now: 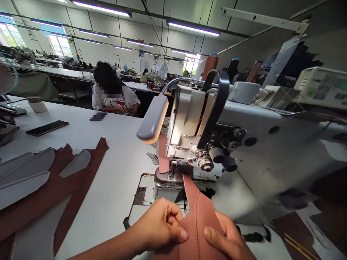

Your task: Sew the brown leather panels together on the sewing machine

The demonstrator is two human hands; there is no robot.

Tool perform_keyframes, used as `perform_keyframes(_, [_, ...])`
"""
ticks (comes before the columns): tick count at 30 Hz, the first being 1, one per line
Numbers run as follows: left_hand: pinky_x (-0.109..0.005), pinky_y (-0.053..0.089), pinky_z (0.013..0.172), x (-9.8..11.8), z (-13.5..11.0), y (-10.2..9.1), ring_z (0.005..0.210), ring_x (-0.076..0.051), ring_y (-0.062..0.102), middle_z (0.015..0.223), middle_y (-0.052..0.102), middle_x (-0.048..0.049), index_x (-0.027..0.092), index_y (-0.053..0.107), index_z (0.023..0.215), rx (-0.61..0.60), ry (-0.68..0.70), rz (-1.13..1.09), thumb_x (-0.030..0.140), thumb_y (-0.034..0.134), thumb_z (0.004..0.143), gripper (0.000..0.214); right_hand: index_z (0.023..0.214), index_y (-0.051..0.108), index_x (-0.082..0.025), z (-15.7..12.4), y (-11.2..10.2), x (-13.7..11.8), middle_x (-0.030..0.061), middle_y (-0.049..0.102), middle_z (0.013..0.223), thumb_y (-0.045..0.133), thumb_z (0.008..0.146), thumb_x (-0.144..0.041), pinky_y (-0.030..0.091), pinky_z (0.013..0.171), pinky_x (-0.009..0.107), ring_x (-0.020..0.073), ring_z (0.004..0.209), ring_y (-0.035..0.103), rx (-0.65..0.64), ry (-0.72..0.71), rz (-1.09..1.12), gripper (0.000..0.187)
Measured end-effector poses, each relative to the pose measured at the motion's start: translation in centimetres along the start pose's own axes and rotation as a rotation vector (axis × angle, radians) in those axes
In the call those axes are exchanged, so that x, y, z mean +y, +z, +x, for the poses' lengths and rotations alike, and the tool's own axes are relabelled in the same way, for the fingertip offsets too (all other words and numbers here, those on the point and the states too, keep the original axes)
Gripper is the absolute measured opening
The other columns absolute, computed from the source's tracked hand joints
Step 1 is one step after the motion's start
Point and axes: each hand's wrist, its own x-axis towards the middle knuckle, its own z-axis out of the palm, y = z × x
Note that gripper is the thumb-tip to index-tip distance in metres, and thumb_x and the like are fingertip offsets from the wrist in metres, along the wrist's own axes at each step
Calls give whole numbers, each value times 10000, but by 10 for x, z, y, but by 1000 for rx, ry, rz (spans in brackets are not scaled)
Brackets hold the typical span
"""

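A brown leather piece [196, 213] with stitched seams runs from my hands up to the needle area [172, 169] of a white sewing machine [244, 144]. My left hand [159, 224] is closed, its thumb pressing on the piece's left edge. Only partly in view, my right hand [227, 238] grips the piece from the right, thumb on top. A grey gooseneck lamp [153, 119] hangs over the needle plate.
Brown and grey cut leather pieces [40, 184] lie on the white table [108, 162] at left. Farther back lie a black phone [47, 128] and a white cup [36, 104]. A seated person [114, 94] works at the table's far side. Thread cones [210, 65] stand behind the machine.
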Motion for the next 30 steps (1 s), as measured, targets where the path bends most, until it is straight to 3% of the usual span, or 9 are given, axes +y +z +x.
perform_keyframes(4, [-189,229,374,19,11,-17,377,-72,365,418,471,57,170,497,538,253,95,213,361,688,500,273,1048,579,-99,38,-2,-16,128,649,984,611,765,-439,473,774,342,248,879,607,37,-134,-138,444])
perform_keyframes(9, [-205,253,451,37,17,-48,472,-98,404,473,491,48,170,515,514,501,237,494,393,691,585,293,1107,566,-108,82,2,-31,114,635,1065,611,729,-362,441,889,375,252,973,588,98,-257,-307,458])
perform_keyframes(13, [-205,276,494,37,21,-58,518,-110,428,507,496,70,190,534,581,623,294,634,399,705,604,271,972,633,-136,101,6,-38,95,659,1018,639,672,-379,457,898,361,237,970,603,158,-311,-341,386])
perform_keyframes(17, [-208,268,494,36,29,-62,509,-115,417,493,459,87,201,539,633,666,317,714,413,714,607,276,700,677,-155,111,1,-38,65,681,745,649,628,-385,517,699,326,227,762,636,204,-314,-366,243])
perform_keyframes(20, [-212,245,477,36,35,-64,491,-116,407,478,433,90,205,545,663,661,329,745,397,701,623,251,500,601,-168,116,-6,-33,39,612,555,634,600,-345,508,603,312,202,608,599,245,-336,-417,205])
perform_keyframes(25, [-212,250,471,34,38,-64,488,-115,410,495,444,81,200,546,674,654,341,760,375,653,664,205,550,624,-199,120,-14,-31,44,631,610,629,583,-400,514,591,323,194,589,570,276,-438,-447,203])
perform_keyframes(30, [-213,296,485,32,28,-65,490,-110,392,500,469,62,191,622,725,559,381,659,401,608,690,214,527,605,-213,120,-12,-41,31,595,536,633,605,-488,460,485,289,173,503,529,185,-465,-453,288])
